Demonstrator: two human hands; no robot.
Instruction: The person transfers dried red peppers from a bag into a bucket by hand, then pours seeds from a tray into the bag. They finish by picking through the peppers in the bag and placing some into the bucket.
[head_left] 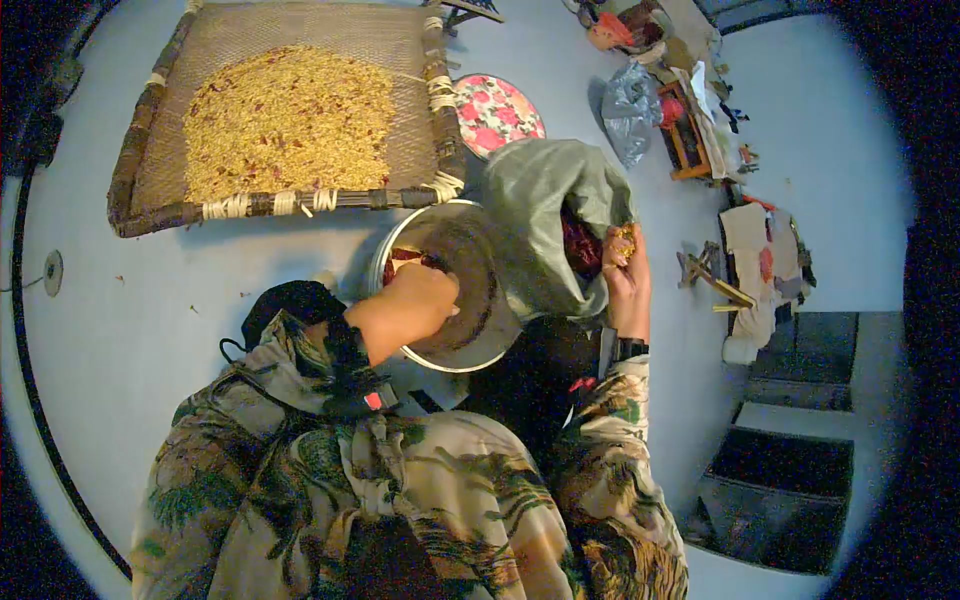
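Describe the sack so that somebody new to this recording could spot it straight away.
Start at the big wood-framed mesh tray of yellow grain, upper left, then find the round metal pot below its right corner. The sack is just right of the pot, its open mouth beside the right hand. It alone is soft, creased and grey-green, with dark red contents showing.

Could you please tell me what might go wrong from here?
The yellow bits in the right hand might drop into the sack, whose open mouth is right beside them. The sack's dark red contents could spill if it sags further. The left arm, reaching over the rim of the pot, might knock it.
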